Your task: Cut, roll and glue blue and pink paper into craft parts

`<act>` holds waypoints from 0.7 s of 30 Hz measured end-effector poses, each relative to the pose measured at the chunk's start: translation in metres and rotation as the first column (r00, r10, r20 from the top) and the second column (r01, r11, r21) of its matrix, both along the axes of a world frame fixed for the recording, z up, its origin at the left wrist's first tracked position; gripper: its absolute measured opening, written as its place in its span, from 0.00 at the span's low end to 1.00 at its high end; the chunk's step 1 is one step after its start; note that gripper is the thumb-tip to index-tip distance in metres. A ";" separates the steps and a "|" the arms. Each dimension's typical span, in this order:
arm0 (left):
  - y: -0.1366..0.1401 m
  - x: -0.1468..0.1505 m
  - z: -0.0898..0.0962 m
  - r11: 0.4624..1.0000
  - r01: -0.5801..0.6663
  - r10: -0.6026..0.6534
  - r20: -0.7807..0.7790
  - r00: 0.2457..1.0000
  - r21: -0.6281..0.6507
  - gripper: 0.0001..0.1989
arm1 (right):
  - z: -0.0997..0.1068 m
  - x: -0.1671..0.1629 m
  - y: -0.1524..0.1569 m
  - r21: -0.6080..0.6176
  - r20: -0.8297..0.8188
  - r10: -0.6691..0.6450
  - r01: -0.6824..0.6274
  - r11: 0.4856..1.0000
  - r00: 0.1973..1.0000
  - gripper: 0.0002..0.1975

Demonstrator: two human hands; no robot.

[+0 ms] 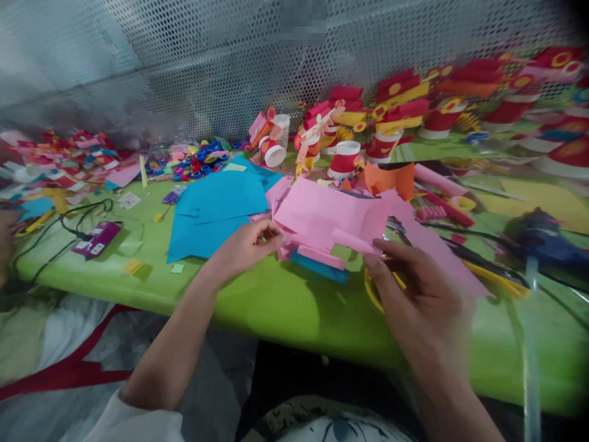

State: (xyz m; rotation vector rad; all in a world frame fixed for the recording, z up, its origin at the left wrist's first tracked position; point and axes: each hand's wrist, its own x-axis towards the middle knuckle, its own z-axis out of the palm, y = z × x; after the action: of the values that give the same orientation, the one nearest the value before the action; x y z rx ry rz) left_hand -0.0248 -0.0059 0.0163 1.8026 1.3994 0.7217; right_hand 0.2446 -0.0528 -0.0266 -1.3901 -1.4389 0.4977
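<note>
A pink sheet of paper (334, 209) with a cut-out lower edge spans the space between my two hands over the table. My left hand (248, 242) pinches its left edge between thumb and fingers. At the lower right corner, my right hand (414, 288) grips the same sheet with thumb and forefinger. Blue paper (216, 202) lies flat to the left of it. Just below the pink sheet shows a narrow blue piece (319, 269). Yellow scissor handles (373, 293) are partly hidden behind my right hand.
Red and white paper-cup models (345, 158) stand along the back by a perforated metal panel (230, 67). A glue gun (545, 236) with a cable lies right. A purple box (97, 239) with black cables sits left. At the far left edge is another person's hand (6, 236).
</note>
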 end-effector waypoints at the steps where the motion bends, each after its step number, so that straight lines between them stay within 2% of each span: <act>1: -0.003 0.003 -0.002 1.000 -0.004 0.004 -0.011 1.000 -0.009 0.16 | 0.002 -0.001 0.000 -0.010 -0.012 -0.020 0.020 1.000 1.000 0.15; 4: -0.012 0.011 -0.005 0.994 -0.086 0.088 -0.031 0.996 0.063 0.12 | 0.008 -0.003 -0.002 -0.037 -0.009 -0.053 0.052 0.998 0.999 0.15; 6: -0.018 0.018 -0.002 0.961 -0.192 0.193 0.013 0.981 0.199 0.10 | 0.011 -0.003 -0.004 -0.042 -0.008 -0.045 0.045 0.998 0.999 0.15; 8: -0.024 0.027 0.002 0.928 -0.249 0.245 0.051 0.968 0.276 0.09 | 0.012 -0.002 -0.006 -0.038 -0.023 -0.025 0.024 0.999 0.999 0.15; 11: -0.033 0.040 0.005 0.960 -0.169 0.187 -0.059 0.981 0.225 0.10 | 0.012 0.000 -0.009 0.008 0.006 -0.026 0.026 1.000 1.000 0.14; 14: -0.035 0.048 0.000 0.979 -0.095 0.128 -0.185 0.974 0.178 0.12 | 0.009 0.002 -0.010 0.087 0.110 -0.037 0.028 0.996 0.993 0.11; 16: -0.034 0.050 -0.006 0.983 -0.093 0.121 -0.181 0.976 0.158 0.13 | 0.007 0.003 -0.010 0.121 0.173 -0.024 0.003 0.993 0.985 0.11; 21: -0.030 0.050 -0.018 0.992 -0.121 0.122 -0.043 0.992 0.029 0.17 | 0.005 0.003 -0.008 0.148 0.229 0.009 -0.044 0.988 0.973 0.09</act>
State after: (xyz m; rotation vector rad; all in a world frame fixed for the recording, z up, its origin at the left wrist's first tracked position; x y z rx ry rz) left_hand 0.0256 -0.0358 -0.0015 1.7755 1.5466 0.7693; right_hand 0.2479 -0.0610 -0.0219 -1.3390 -1.6462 0.2446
